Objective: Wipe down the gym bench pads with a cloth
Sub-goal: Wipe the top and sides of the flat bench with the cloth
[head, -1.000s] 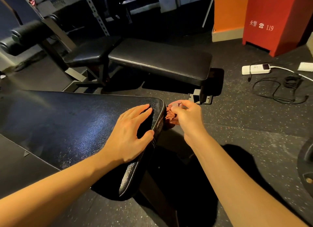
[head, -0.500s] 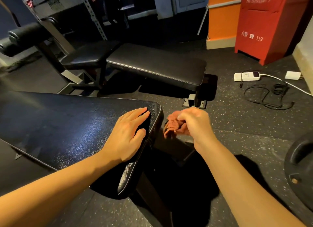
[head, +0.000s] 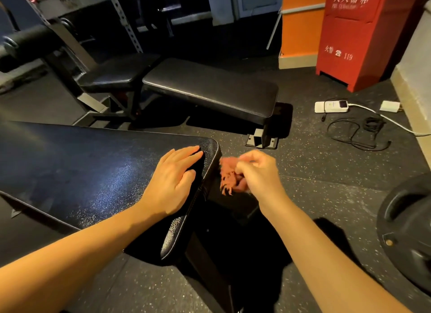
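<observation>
Bracing the near bench pad [head: 93,172] with the left hand [head: 172,182] flat and open on its corner, right hand [head: 256,175] pinching the bunched cloth [head: 227,176] just off the pad's end; best spread it before wiping that edge.

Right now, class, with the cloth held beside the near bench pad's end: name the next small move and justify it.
Probably shift the right hand leftward to press the reddish cloth against the end edge of the near bench pad. The cloth hangs just off that edge, apparently not touching, while the left hand rests flat on top.
</observation>
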Available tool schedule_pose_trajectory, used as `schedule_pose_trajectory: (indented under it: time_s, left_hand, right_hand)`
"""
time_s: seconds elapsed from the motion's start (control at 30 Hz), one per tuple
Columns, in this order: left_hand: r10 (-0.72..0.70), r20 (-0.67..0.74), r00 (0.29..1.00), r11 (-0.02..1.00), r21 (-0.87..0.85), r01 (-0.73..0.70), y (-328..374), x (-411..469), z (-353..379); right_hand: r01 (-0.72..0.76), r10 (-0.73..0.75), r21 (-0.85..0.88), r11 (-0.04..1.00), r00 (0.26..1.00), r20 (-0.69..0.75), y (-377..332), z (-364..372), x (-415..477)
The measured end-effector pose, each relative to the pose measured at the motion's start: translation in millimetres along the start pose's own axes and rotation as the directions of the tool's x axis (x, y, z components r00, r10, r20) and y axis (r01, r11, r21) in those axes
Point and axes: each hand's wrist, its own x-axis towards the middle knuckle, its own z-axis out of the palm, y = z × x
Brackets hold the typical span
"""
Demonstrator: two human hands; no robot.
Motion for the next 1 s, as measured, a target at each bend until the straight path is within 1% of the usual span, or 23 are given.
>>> schedule_pose_trajectory:
  time_s: [0.03,0.07,0.13,0.17,0.2,0.27,0.3,0.33,0.37,0.4,0.47,0.5,0.57,0.6,0.63,0.67,0.73,0.83,0.87,0.93,1.0]
  left_hand:
    - [-0.001,0.001,1.000,1.000,0.007,0.001,0,0,0]
    - [0.000,0.001,1.000,1.000,0.012,0.000,0,0,1]
    - [0.003,-0.005,1.000,1.000,0.015,-0.003,0,0,1]
    - [0.004,-0.006,1.000,1.000,0.014,-0.004,-1,0,1]
    - [0.003,-0.004,1.000,1.000,0.011,-0.003,-1,-1,1]
    - [0.000,0.004,1.000,1.000,0.009,0.000,-1,0,0]
    - [-0.002,0.011,1.000,1.000,0.012,0.002,0,0,-1]
    - [-0.003,0.019,1.000,1.000,0.015,0.003,1,0,-1]
    - [-0.003,0.027,1.000,1.000,0.017,0.003,2,0,-2]
    - [-0.006,0.034,0.999,1.000,0.020,0.005,3,0,-3]
    - [-0.013,0.040,0.999,1.000,0.028,0.012,4,-1,-5]
    - [-0.016,0.037,0.999,0.999,0.031,0.015,4,0,-4]
    - [-0.020,0.023,1.000,0.999,0.032,0.020,5,-1,-3]
    - [-0.021,0.015,1.000,0.999,0.028,0.021,4,-2,-2]
    - [-0.022,0.010,1.000,1.000,0.020,0.022,4,-2,-2]
    - [-0.022,0.007,1.000,1.000,0.010,0.022,3,-1,-2]
    - [-0.017,0.013,1.000,1.000,0.011,0.017,0,5,-5]
    - [0.036,-0.011,0.999,0.999,0.029,-0.036,-8,26,-15]
    - [0.018,-0.029,0.999,1.000,0.014,-0.018,-14,37,-19]
    - [-0.077,-0.092,0.993,0.996,-0.045,0.073,-31,59,-27]
    - [-0.223,-0.161,0.961,0.970,-0.136,0.202,-51,78,-37]
  right_hand:
    - [0.031,-0.029,0.074,0.997,0.999,-0.036,-1,6,1]
    - [0.074,-0.069,0.101,0.992,0.996,-0.049,2,15,-1]
    - [0.133,-0.132,0.007,0.991,0.990,-0.039,14,36,-11]
    - [0.135,-0.136,-0.022,0.991,0.991,-0.018,18,40,-19]
    - [0.108,-0.107,-0.021,0.994,0.993,0.043,20,39,-27]
    - [0.031,-0.016,-0.060,0.998,0.970,0.242,20,31,-35]
    - [0.013,0.038,-0.149,0.989,0.940,0.339,16,23,-36]
    - [0.022,0.075,-0.249,0.968,0.926,0.371,14,16,-31]
    - [0.024,0.082,-0.295,0.955,0.936,0.342,10,9,-23]
    - [0.013,0.074,-0.309,0.951,0.961,0.268,7,3,-13]
    - [-0.009,0.034,-0.269,0.963,0.995,0.090,0,-5,3]
    - [-0.018,0.027,-0.217,0.976,0.999,0.037,-4,-7,10]
    - [-0.049,0.051,-0.084,0.995,0.998,0.024,-9,2,21]
    - [-0.029,0.031,-0.074,0.997,0.999,0.022,-10,10,27]
    - [0.030,-0.029,-0.123,0.992,0.999,0.014,-10,16,36]
    - [0.096,-0.095,-0.172,0.980,0.995,0.014,-11,21,48]
    - [0.179,-0.175,-0.192,0.965,0.984,0.041,-19,26,74]
    - [0.207,-0.186,-0.176,0.962,0.974,0.128,-38,33,119]
    - [0.221,-0.190,-0.178,0.959,0.966,0.174,-45,38,133]
    - [0.245,-0.193,-0.186,0.952,0.947,0.258,-61,48,154]
    - [0.257,-0.173,-0.199,0.945,0.916,0.361,-81,54,167]
